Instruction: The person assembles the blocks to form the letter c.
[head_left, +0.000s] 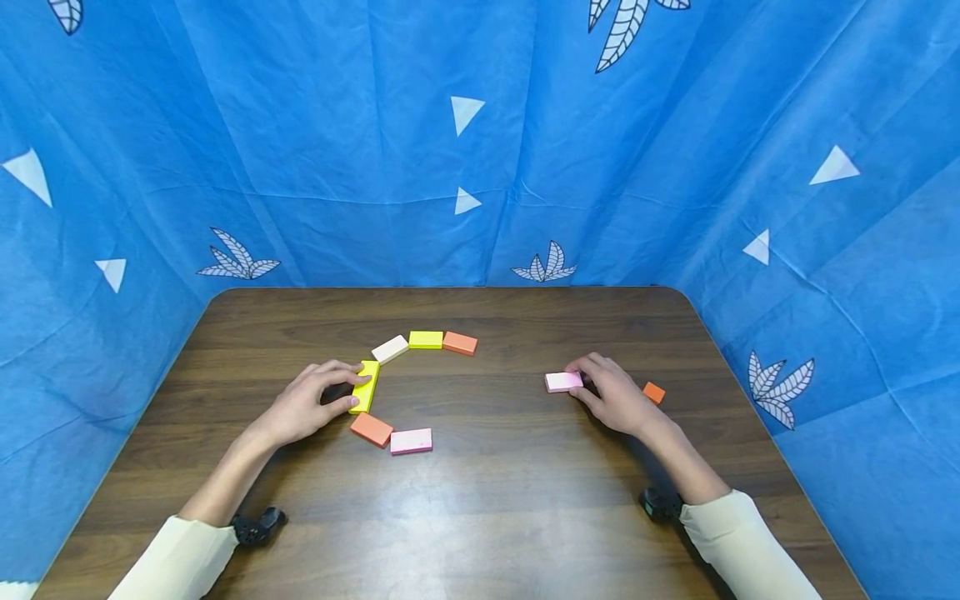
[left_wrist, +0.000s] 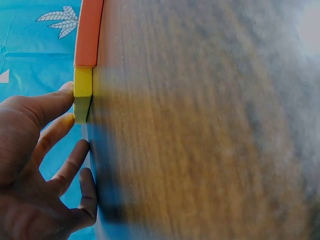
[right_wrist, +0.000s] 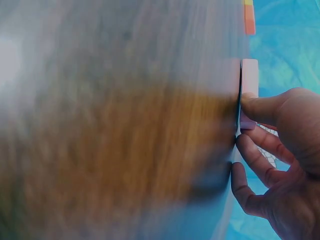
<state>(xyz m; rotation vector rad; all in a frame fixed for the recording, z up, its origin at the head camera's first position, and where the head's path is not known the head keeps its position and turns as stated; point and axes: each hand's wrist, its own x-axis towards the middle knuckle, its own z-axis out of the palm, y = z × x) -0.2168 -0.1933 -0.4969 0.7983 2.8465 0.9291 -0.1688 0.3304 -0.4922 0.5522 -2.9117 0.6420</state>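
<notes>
In the head view my left hand (head_left: 311,404) rests its thumb and index fingertips on a yellow block (head_left: 365,387) that lies flat. An orange block (head_left: 372,429) adjoins its near end, and a pink block (head_left: 411,442) follows to the right. Past the far end, a cream block (head_left: 390,349), a second yellow block (head_left: 426,340) and another orange block (head_left: 460,343) continue the curved row. On the other side my right hand (head_left: 611,396) pinches a second pink block (head_left: 563,382) between thumb and index finger, low over the table; the right wrist view shows its pale side (right_wrist: 250,75).
A separate orange block (head_left: 654,392) lies just right of my right hand, partly behind it. The brown wooden table (head_left: 480,500) ends at a blue curtain (head_left: 420,167) at the back and sides. Each wrist wears a black camera.
</notes>
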